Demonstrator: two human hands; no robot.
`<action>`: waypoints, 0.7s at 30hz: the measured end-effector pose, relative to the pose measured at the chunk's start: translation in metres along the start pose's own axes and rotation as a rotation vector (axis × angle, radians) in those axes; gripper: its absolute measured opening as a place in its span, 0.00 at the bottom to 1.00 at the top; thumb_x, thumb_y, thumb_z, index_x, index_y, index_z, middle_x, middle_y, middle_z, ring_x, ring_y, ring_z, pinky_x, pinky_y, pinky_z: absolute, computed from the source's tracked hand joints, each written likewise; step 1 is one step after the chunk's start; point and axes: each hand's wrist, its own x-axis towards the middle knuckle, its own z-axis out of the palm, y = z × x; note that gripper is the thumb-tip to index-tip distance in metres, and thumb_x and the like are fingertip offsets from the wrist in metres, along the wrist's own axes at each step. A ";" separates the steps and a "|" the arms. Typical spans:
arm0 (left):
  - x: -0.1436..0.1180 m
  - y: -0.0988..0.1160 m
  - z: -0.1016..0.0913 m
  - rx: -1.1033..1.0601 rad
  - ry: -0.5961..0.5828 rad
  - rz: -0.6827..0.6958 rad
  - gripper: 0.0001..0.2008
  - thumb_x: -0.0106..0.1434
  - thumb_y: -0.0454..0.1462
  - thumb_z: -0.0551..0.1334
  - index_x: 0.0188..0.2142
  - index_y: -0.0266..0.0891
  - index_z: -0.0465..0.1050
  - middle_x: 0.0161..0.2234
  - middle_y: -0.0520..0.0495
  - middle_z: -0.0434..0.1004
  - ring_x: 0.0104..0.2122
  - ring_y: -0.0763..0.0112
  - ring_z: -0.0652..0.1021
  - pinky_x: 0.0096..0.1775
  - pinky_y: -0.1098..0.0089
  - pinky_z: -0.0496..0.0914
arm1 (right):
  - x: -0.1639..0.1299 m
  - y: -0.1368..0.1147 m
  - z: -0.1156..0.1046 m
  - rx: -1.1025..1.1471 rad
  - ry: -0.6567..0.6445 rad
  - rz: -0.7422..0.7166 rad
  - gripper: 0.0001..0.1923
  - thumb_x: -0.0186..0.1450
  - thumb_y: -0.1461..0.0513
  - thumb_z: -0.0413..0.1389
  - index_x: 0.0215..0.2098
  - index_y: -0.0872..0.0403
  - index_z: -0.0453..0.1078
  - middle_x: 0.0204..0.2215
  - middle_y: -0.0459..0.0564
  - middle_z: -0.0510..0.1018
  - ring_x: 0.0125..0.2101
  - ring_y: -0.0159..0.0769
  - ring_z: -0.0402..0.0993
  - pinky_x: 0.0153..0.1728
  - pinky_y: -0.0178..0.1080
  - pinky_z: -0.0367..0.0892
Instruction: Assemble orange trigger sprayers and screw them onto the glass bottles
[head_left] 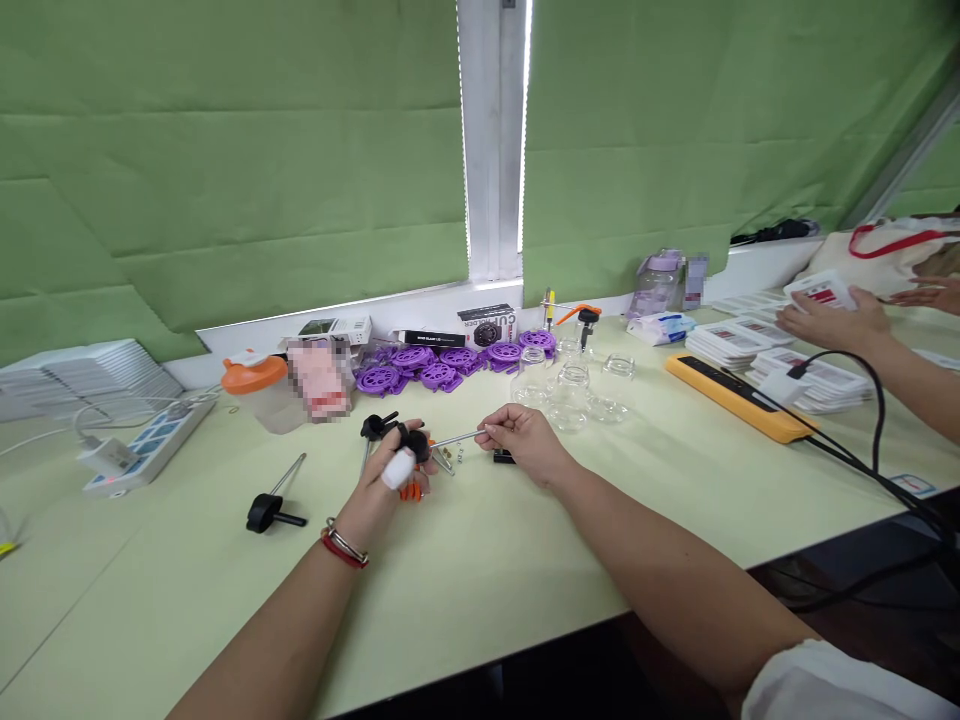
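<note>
My left hand (375, 490), with a white wrap on its thumb, is closed around a round black plastic part (418, 444). A thin metal rod (459, 437) reaches from that part to my right hand (529, 445), whose thumb and fingers pinch its far end. Just behind the left hand lies a similar black piece (373, 427) with a rod. Another black piece with a handle and metal rod (265, 512) rests farther left. Orange parts (411, 491) show under my left fingers, and small metal bits (460, 453) lie between the hands. A small black object (504, 456) is partly hidden by my right hand.
Several purple plastic parts (442, 375) and clear glass jars (574, 378) stand behind my hands. A white power strip (150, 445) is at left, an orange one (739, 398) at right with black cables. A co-worker's hands (847, 318) handle white boxed items at far right.
</note>
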 end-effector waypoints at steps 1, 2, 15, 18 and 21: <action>0.001 0.001 -0.001 -0.103 -0.019 -0.049 0.24 0.60 0.50 0.57 0.51 0.40 0.63 0.46 0.39 0.68 0.32 0.66 0.74 0.28 0.66 0.69 | 0.001 0.001 -0.001 -0.024 -0.004 -0.018 0.13 0.51 0.56 0.64 0.29 0.56 0.69 0.25 0.47 0.79 0.27 0.32 0.77 0.35 0.39 0.72; 0.001 0.002 -0.001 -0.185 -0.018 -0.087 0.23 0.61 0.51 0.55 0.48 0.39 0.65 0.44 0.39 0.70 0.30 0.67 0.74 0.26 0.67 0.69 | 0.001 0.003 -0.001 -0.053 -0.015 -0.036 0.12 0.52 0.56 0.63 0.29 0.56 0.70 0.25 0.48 0.79 0.27 0.33 0.77 0.35 0.39 0.72; 0.003 0.011 -0.011 -0.317 -0.053 -0.252 0.29 0.58 0.57 0.53 0.47 0.37 0.67 0.45 0.36 0.71 0.29 0.65 0.75 0.21 0.69 0.67 | 0.003 0.013 -0.001 -0.232 -0.075 -0.181 0.07 0.57 0.59 0.58 0.32 0.54 0.71 0.33 0.49 0.78 0.33 0.35 0.77 0.38 0.41 0.72; 0.003 0.009 -0.014 -0.227 -0.061 -0.258 0.24 0.60 0.53 0.55 0.43 0.36 0.71 0.38 0.38 0.74 0.25 0.68 0.74 0.18 0.73 0.64 | 0.000 0.011 0.001 -0.262 -0.113 -0.187 0.05 0.58 0.60 0.57 0.31 0.53 0.71 0.34 0.49 0.77 0.33 0.35 0.77 0.39 0.40 0.72; 0.003 0.009 -0.016 -0.204 -0.072 -0.227 0.19 0.59 0.49 0.57 0.38 0.35 0.73 0.30 0.42 0.75 0.23 0.70 0.72 0.20 0.72 0.63 | 0.000 0.012 0.003 -0.279 -0.132 -0.201 0.04 0.58 0.61 0.56 0.31 0.53 0.72 0.34 0.48 0.77 0.33 0.35 0.77 0.39 0.41 0.73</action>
